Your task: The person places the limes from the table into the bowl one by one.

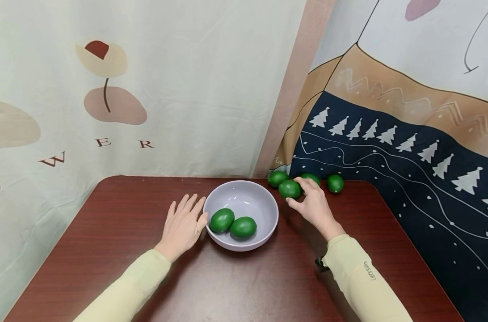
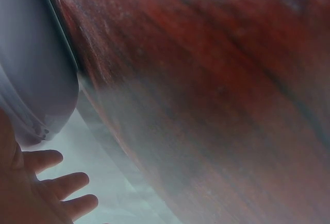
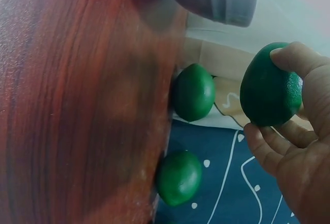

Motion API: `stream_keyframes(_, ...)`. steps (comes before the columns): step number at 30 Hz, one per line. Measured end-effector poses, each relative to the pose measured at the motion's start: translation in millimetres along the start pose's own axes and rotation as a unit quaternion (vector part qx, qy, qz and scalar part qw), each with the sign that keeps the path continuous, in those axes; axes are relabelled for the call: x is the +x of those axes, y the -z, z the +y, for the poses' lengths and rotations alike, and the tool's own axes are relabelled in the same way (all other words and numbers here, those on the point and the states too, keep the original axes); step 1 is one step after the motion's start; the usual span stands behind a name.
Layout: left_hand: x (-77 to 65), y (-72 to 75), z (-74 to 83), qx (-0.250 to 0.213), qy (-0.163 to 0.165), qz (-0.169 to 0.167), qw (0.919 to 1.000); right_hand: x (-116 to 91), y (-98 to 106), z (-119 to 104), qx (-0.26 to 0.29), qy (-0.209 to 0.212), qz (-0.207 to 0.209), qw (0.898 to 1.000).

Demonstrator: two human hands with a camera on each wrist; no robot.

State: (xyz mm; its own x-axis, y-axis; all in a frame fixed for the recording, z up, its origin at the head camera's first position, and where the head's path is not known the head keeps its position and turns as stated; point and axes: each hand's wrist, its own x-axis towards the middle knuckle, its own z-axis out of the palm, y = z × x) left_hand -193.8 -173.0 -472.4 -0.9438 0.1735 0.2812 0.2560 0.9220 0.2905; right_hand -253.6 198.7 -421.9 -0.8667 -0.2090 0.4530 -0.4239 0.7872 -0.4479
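Head view: can count one lilac bowl (image 1: 264,214) on one red-brown table (image 1: 244,290), with two bowl limes (image 1: 222,220) inside, side by side. To the bowl's right, near the table's far edge, can find four more: one held lime (image 1: 289,189), pinched between thumb and fingers of the right hand (image 1: 313,203), plus three loose limes (image 1: 278,179), one left of that hand, one partly hidden behind it, one to its right. Makes six green limes altogether. On the bowl's left, can see the left hand (image 1: 183,226) with fingers spread and thumb at the rim; cannot tell about contact there. Beyond the table, can count two printed cloths (image 1: 212,112), one pale, one dark with ten white trees.

Left wrist view: can see the bowl's outer wall and, just below, three fingers held apart.

Right wrist view: can count three limes, one in the pinch, two by the table's edge, with the bowl's wall above.
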Motion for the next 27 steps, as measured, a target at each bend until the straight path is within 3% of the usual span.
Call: stream_keyframes(27, -0.3, 1.4, 1.2, -0.003, 0.003, -0.001, 1.0000, 3.6, 3.9, -23.9, 0.015, 0.028, -0.014, 0.999)
